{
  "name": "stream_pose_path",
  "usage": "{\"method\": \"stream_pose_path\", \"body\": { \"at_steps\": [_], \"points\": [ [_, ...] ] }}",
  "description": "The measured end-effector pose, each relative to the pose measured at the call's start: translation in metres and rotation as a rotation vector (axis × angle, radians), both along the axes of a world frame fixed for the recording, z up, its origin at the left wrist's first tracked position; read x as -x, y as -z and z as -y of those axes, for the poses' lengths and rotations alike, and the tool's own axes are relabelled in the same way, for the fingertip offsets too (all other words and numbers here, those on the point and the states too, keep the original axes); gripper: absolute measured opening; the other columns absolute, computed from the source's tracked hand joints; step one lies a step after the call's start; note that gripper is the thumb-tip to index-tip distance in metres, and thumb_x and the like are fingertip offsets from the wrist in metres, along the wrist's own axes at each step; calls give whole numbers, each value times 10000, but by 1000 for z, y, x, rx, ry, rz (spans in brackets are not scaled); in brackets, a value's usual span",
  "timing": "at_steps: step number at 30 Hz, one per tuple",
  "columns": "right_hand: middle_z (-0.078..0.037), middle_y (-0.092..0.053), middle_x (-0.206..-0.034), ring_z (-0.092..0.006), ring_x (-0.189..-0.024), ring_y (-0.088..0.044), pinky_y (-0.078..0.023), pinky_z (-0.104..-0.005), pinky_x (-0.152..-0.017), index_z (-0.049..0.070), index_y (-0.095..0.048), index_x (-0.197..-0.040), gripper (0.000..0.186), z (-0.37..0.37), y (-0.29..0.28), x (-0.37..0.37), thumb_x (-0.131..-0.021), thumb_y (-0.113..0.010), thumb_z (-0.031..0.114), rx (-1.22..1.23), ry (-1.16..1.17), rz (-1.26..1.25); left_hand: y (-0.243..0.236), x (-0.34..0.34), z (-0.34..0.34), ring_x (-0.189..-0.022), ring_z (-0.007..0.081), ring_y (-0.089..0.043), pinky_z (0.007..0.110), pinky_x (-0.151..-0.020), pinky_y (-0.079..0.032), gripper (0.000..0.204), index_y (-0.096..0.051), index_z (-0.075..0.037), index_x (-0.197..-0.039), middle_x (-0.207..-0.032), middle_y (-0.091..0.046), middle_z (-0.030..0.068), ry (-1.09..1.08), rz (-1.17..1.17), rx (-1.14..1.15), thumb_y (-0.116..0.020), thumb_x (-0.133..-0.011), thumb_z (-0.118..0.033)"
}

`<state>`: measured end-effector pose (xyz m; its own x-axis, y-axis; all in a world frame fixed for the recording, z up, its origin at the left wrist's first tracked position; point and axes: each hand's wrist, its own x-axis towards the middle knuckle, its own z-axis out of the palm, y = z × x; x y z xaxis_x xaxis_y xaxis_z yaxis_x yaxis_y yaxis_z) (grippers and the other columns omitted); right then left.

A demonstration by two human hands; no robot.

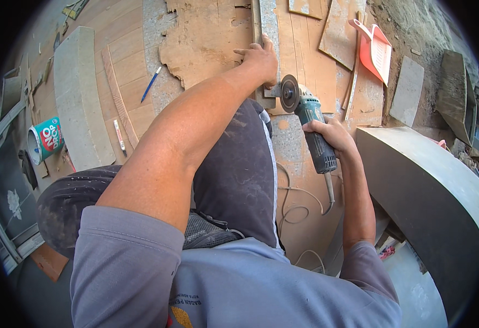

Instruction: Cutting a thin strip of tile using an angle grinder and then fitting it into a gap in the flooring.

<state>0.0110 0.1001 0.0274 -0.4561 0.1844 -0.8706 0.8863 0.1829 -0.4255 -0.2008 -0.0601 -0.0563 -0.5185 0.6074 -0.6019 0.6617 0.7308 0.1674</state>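
Note:
My left hand (258, 60) grips a long narrow board (257, 19) at top centre, its fingers over the board. My right hand (329, 132) is closed round the body of a teal and black angle grinder (320, 153), its thumb across the top. The grinder's dark cutting disc (290, 94) is just right of my left hand, beside the board's near end; I cannot tell whether it touches it. The grey cord (329, 191) runs from the grinder's back and loops on the floor. My dark-trousered knee (239, 136) is below the board's end.
Broken plywood (196, 38), a blue pen (150, 85), a white marker (119, 136), a long pale slab (78, 98) and a teal tin (44, 139) lie leftward. A red dustpan (376, 54), loose offcuts (406, 90) and a large curved grey block (425, 175) are at right.

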Motion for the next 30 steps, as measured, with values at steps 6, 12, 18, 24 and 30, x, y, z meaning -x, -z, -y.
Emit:
{"method": "stream_pose_path", "body": {
  "at_steps": [6, 12, 18, 24, 30],
  "points": [
    [-89, -686, -830, -160, -615, -666, -546, -309, -565, -42, -697, -1012, 425, -6, 9, 13, -847, -796, 337, -25, -11, -6, -1, 0, 0, -1458, 508, -449, 830, -1014, -472, 1197, -344, 111, -1606, -1749, -136, 312, 2, 0, -7, -939, -714, -422],
    [-86, -678, -818, -158, -608, -662, -547, -304, -558, -43, -700, -984, 408, -10, 18, 27, -850, -799, 329, -36, 2, -17, 2, -1, 1, -1440, 512, -468, 823, -1000, -487, 1190, -379, 105, -1595, -1744, -150, 317, 14, -16, -13, -944, -696, -433],
    [-161, -711, -815, -202, -600, -692, -546, -329, -517, -104, -725, -985, 519, -13, 22, 47, -777, -825, 361, -41, 18, -77, 3, -2, 1, -1421, 508, -487, 815, -997, -491, 1196, -379, 103, -1596, -1740, -154, 325, 24, -35, -20, -944, -693, -442],
    [-152, -701, -811, -199, -602, -681, -543, -338, -521, -99, -727, -974, 522, -16, 19, 68, -767, -839, 367, -28, 27, -111, 3, -2, 2, -1415, 507, -489, 812, -1001, -490, 1219, -368, 111, -1597, -1739, -154, 325, 27, -38, -27, -949, -687, -454],
    [-154, -696, -826, -204, -599, -676, -539, -342, -509, -117, -717, -985, 553, -25, 26, 93, -770, -841, 377, -33, 38, -142, 1, -2, 2, -1409, 511, -489, 804, -1022, -481, 1194, -393, 135, -1578, -1739, -140, 329, 32, -27, -30, -949, -697, -450]
  ]
}}
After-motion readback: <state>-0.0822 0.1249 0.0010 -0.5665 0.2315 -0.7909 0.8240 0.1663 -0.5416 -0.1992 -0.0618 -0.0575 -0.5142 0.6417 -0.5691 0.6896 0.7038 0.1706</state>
